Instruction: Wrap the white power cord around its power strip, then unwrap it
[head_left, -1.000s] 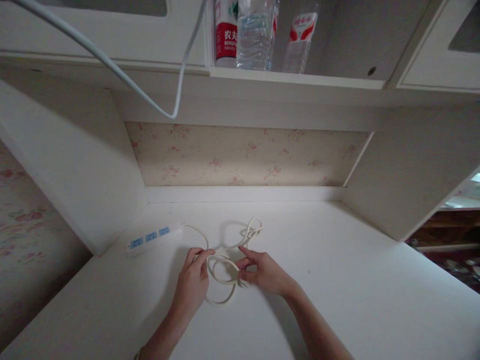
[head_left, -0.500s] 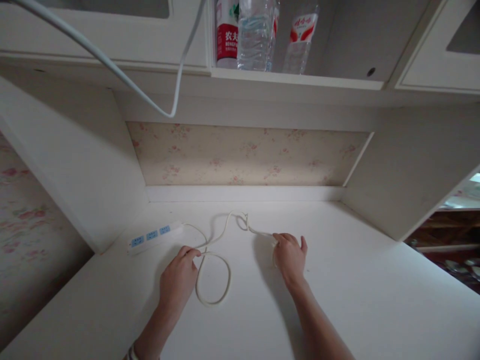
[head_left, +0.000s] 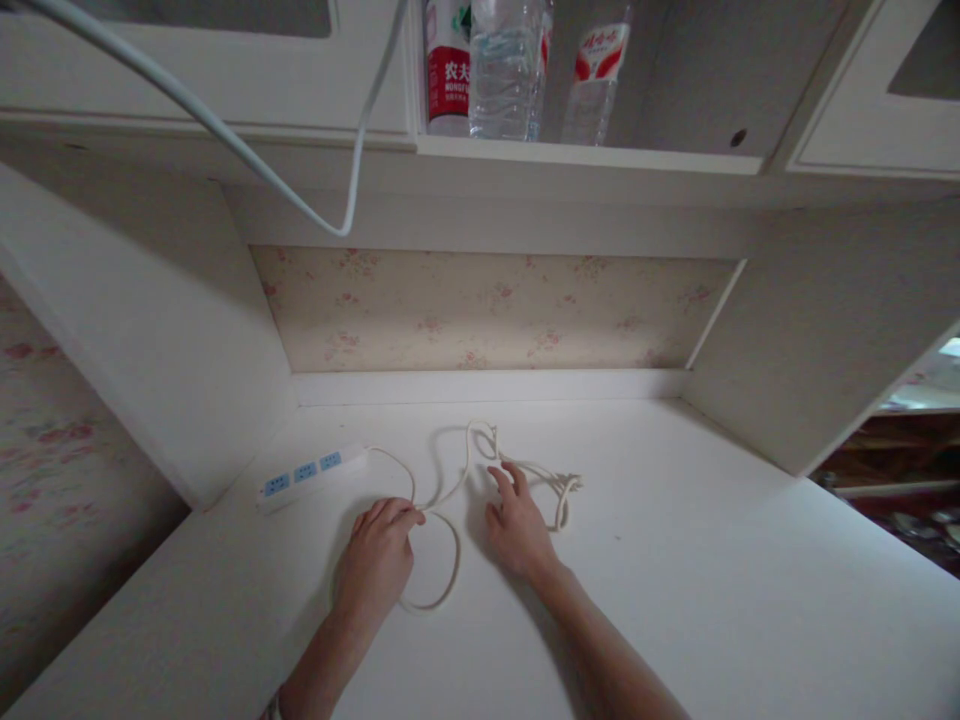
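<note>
A white power strip with blue sockets lies at the left of the desk. Its cream cord runs right in loops, with a bunched part near the right hand. My left hand is closed on the cord beside the round loop, and hides part of it. Over the desk, right of that loop, my right hand is open with its fingers apart. Its fingertips are close to the cord but grip nothing; whether they touch it I cannot tell.
The white desk has side panels left and right and a wallpapered back. Above hangs a cabinet shelf with several plastic bottles. A thin white bent rod or cable crosses the upper left foreground.
My right hand has let go of the bunched cord and moved left, its fingers spreading. The left hand has shifted slightly right, over the near part of the loop.
</note>
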